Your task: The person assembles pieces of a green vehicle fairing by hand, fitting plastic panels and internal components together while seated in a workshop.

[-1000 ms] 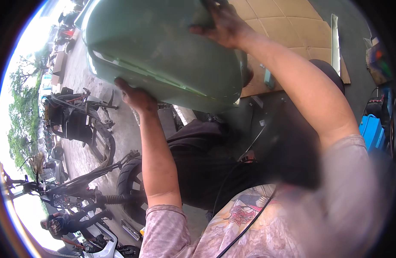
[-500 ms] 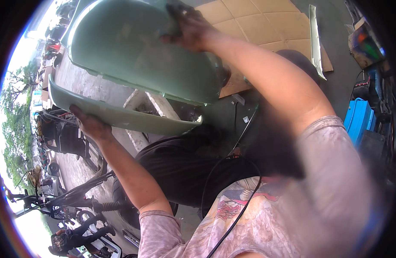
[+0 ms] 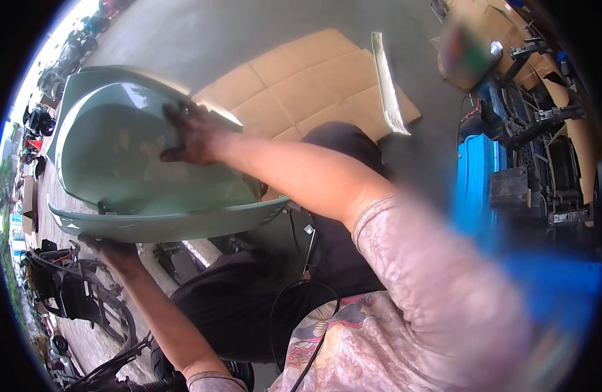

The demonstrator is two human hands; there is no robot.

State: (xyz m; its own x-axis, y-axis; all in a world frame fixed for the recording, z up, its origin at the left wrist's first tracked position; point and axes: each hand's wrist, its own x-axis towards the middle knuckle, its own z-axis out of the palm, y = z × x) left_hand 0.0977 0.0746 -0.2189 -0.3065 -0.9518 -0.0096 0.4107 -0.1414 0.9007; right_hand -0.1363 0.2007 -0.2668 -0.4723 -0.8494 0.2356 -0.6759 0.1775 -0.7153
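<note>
A large grey-green curved panel [image 3: 111, 160], smooth and shallow like a moulded body cover, is tilted in front of me on the left. My right hand [image 3: 195, 134], dark with grime, lies on its inner face with the fingers spread. Along the panel's near edge runs a long curved green trim strip [image 3: 173, 227]. From below, my left hand [image 3: 111, 251] holds that strip near its left end; some of its fingers are hidden behind it. The strip appears to touch the panel's edge, though whether they are joined I cannot tell.
Flattened cardboard [image 3: 301, 81] lies on the floor beyond, with a narrow pale strip [image 3: 384, 85] across its right part. A blue metal box [image 3: 476, 176] and a cluttered rack [image 3: 542, 124] stand at the right. Motorcycle parts [image 3: 72, 281] crowd the left. A black cable [image 3: 273, 313] hangs over my shirt.
The trim strip has come up against the panel's near edge, closing the gap between them. Both hands keep their places on the parts. The view has turned rightward, showing more of the rack.
</note>
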